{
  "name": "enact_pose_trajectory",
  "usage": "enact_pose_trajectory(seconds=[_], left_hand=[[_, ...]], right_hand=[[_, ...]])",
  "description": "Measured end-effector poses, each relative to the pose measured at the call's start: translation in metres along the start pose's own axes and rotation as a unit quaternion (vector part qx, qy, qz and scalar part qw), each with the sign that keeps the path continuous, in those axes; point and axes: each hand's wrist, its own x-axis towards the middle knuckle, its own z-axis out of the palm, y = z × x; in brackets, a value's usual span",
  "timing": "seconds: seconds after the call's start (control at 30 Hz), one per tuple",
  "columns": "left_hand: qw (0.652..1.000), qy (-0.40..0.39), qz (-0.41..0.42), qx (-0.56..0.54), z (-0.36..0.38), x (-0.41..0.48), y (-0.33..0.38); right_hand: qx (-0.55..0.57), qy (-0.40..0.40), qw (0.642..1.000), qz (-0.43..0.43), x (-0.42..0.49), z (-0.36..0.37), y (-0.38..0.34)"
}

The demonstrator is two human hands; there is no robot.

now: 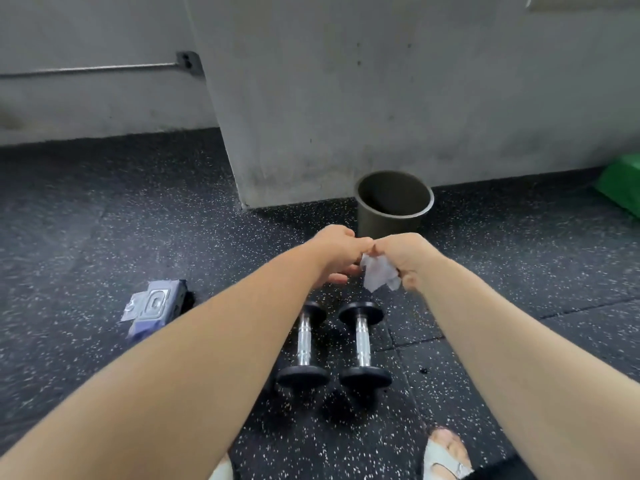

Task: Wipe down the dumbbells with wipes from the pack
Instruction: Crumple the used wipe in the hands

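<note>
In the head view, a dark speckled floor [138,220] fills most of the frame, and a grey concrete pillar [346,98] stands in the upper middle. On the wall in the upper left runs a thin metal pipe [90,68] that ends at a small box [188,62]. A green thing [620,185] is cut by the right edge, and I cannot tell what it is. At the bottom right, a foot in a light sandal [445,455] stands on the floor. A round grey bin [367,221] stands at the foot of the pillar, just above the hands in the frame. Its inside is dark, and I cannot tell if something lies in it. The pack of wipes [152,306] lies on the floor at the left of centre with its lid side up, and the left forearm covers its lower corner. The two dumbbells lie side by side below the hands, the left dumbbell [304,341] and the right dumbbell [363,341], near each other but apart. The left forearm hides a part of the upper end of the left one. Above them, in the centre of the frame, the right hand [407,258] grips a crumpled white wipe [379,277] with curled fingers. The left hand [337,251] meets it, with bent fingers pinching the upper corner of the same wipe.
</note>
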Motion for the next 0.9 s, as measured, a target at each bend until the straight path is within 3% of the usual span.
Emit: enact_pose_trajectory(seconds=[0.4,0.5,0.67,0.9], left_hand=[[0.995,0.08,0.019,-0.047,-0.023,0.025,0.001],[0.995,0.084,0.018,-0.048,-0.026,0.058,0.007],[0.995,0.091,0.02,-0.034,-0.03,0.125,0.022],[0.993,0.1,0.049,0.048,-0.041,0.215,0.024]], right_hand=[[0.125,0.072,0.99,-0.003,0.019,-0.001,-0.031],[0.116,0.088,0.987,-0.064,0.05,-0.01,-0.044],[-0.008,0.241,0.951,-0.195,0.108,-0.026,-0.071],[-0.22,0.37,0.868,-0.249,0.199,-0.059,-0.101]])
